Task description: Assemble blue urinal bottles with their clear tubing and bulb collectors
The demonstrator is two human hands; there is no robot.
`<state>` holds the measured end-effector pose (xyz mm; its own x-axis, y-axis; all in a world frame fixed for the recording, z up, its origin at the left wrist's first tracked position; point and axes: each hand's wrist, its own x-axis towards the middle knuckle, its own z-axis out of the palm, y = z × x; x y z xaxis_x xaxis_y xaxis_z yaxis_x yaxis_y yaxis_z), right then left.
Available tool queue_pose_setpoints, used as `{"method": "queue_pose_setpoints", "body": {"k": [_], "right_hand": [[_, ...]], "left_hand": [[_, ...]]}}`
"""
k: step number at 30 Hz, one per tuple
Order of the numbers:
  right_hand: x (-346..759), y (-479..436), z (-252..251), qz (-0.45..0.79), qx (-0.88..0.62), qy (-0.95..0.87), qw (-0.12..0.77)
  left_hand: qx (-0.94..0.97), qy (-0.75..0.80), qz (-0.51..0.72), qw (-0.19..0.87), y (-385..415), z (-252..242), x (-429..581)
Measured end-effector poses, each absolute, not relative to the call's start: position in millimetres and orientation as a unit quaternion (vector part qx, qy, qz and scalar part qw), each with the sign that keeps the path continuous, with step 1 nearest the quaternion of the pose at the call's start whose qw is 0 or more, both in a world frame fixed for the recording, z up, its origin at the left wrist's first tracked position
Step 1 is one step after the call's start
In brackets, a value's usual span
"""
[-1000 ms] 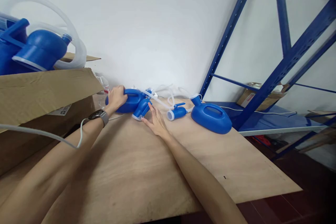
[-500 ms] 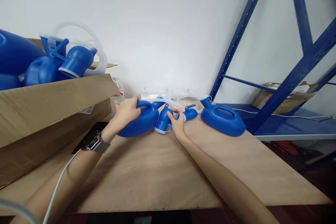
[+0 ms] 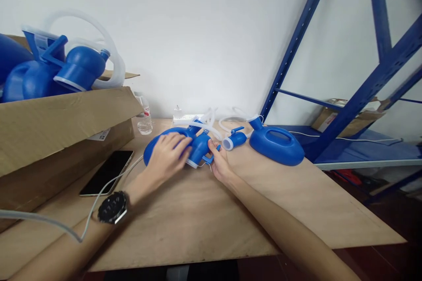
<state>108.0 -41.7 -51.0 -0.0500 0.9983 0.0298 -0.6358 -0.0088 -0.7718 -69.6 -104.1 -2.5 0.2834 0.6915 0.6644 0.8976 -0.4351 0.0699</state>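
My right hand (image 3: 220, 161) is closed on a blue plastic cup (image 3: 199, 147) with a domed top and a white rim, gripping the side with its handle. The cup's rim tilts down toward the table. My left hand (image 3: 170, 153) is slightly blurred, with fingers stretched out over a blue urinal bottle (image 3: 150, 145) and reaching the cup's left side. That bottle lies on its side behind my left hand, partly hidden. A clear hose (image 3: 211, 129) runs behind the cup. Right of my right hand lies a second blue cup (image 3: 236, 139), beside another blue urinal bottle (image 3: 276, 145).
A cardboard box (image 3: 66, 116) with several blue bottles and cups stands at the left. A phone (image 3: 108, 173), a water bottle (image 3: 144, 116) and a white power strip (image 3: 184, 118) rest on the wooden table (image 3: 204, 224). A blue metal shelf (image 3: 359, 145) stands at the right.
My left hand has let go of the urinal bottle's handle and moved right and down toward the cup. My right hand keeps hold of the cup, now tilted more. The view has shifted slightly.
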Motion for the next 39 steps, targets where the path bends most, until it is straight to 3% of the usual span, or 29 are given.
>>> {"method": "queue_pose_setpoints", "body": {"k": [7,12,20,23,26,29,34,39], "right_hand": [[99.7,-62.0,-46.8,0.687,-0.289,-0.329,0.580],[98.6,-63.4,-50.6,0.674,-0.294,-0.317,0.599],[99.8,-52.3,-55.0,0.634,-0.287,-0.317,0.645],[107.4,-43.0,-53.5,0.619,-0.296,-0.305,0.661],[112.1,-39.1,-55.1,0.631,-0.301,-0.296,0.651],[111.0,-41.2,-58.3,0.646,-0.288,-0.299,0.640],[109.5,-46.0,-57.5,0.661,-0.318,-0.287,0.616],[110.9,-48.7,-55.2,0.683,-0.336,-0.298,0.576]], "left_hand": [[-0.747,-0.580,-0.322,0.047,-135.1,-27.6,-57.8],[-0.737,-0.618,-0.273,-0.009,-133.8,-19.9,-64.4],[-0.716,-0.679,-0.144,0.075,-140.6,-23.6,-55.8],[-0.794,-0.591,-0.092,0.112,-146.7,-26.0,-53.8],[-0.894,-0.436,-0.058,0.083,-150.4,-30.7,-51.4],[-0.908,-0.400,-0.119,0.046,-148.8,-38.8,-51.5],[-0.799,-0.526,-0.284,0.065,-140.7,-45.6,-59.9],[-0.812,-0.546,-0.167,0.121,-134.8,-41.1,-58.9]]}}
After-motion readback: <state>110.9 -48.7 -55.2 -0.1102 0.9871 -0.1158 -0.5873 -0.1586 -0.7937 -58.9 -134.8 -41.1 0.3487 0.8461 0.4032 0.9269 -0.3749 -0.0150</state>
